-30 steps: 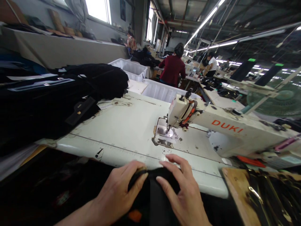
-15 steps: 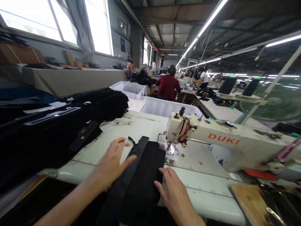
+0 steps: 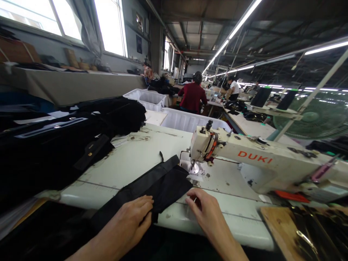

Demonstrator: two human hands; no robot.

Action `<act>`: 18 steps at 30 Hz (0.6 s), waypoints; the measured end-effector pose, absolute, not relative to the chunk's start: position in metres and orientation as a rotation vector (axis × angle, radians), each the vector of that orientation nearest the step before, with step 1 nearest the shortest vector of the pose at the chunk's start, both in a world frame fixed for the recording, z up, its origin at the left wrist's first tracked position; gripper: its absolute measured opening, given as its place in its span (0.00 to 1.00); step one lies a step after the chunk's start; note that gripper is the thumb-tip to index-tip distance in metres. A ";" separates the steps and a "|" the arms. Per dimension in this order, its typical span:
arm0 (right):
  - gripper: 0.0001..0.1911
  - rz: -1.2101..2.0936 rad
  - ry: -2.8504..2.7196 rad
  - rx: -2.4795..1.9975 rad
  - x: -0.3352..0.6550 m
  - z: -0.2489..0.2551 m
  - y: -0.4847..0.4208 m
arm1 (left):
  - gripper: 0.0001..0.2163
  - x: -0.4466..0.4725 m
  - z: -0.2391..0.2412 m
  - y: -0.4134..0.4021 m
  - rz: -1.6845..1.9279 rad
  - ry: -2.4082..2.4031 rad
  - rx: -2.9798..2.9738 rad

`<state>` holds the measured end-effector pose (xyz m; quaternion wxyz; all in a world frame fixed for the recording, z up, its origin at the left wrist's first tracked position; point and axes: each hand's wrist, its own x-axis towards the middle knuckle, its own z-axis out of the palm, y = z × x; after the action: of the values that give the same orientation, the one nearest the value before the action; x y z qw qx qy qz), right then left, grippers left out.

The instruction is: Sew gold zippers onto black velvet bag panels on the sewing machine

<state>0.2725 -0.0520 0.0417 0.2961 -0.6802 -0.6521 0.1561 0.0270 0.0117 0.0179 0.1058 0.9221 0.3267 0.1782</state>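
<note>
A folded black fabric piece (image 3: 168, 188) with a stiff strip (image 3: 160, 168) along its upper side lies slantwise on the sewing machine table. Its right end is close to the needle and presser foot (image 3: 194, 166) of the sewing machine (image 3: 231, 145). Over the fabric's lower left part, my left hand (image 3: 133, 217) has its fingers together and grips the cloth. My right hand (image 3: 208, 208) is just right of the fabric's corner, fingers curved, thumb and forefinger apart, nothing visible between them. A short black tab (image 3: 161, 156) sticks up behind the strip.
A pile of black pieces (image 3: 54, 156) covers the left side. White plastic bins (image 3: 185, 119) stand behind the table. At right are thread cones (image 3: 262, 97), a fan (image 3: 312, 116) and a wooden board (image 3: 282, 228) beside metal zips. Another person (image 3: 193, 96) sits farther back.
The black fabric has swung from nearly straight to slanting, its near end now to the left. My left hand has come down onto it. My right hand has shifted slightly right, off its edge.
</note>
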 end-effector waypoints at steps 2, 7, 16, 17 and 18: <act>0.05 0.396 -1.715 -1.781 0.280 0.046 -0.055 | 0.16 0.021 0.025 0.017 0.421 0.961 2.697; 0.08 0.358 -1.706 -1.677 0.278 0.052 -0.064 | 0.17 0.017 0.038 0.022 0.311 0.949 2.660; 0.12 0.090 -2.090 -1.269 0.231 0.040 -0.057 | 0.17 0.019 0.058 0.026 0.232 0.888 2.606; 0.11 0.015 -2.097 -1.249 0.226 0.038 -0.054 | 0.17 0.019 0.058 0.026 0.230 0.883 2.603; 0.10 -0.053 -2.105 -1.235 0.222 0.037 -0.051 | 0.17 0.019 0.059 0.026 0.229 0.880 2.601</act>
<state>0.2218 -0.0510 0.0365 0.3433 -0.4752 -0.8099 -0.0203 0.0188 0.0257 0.0587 0.1921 0.9264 0.3134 0.0816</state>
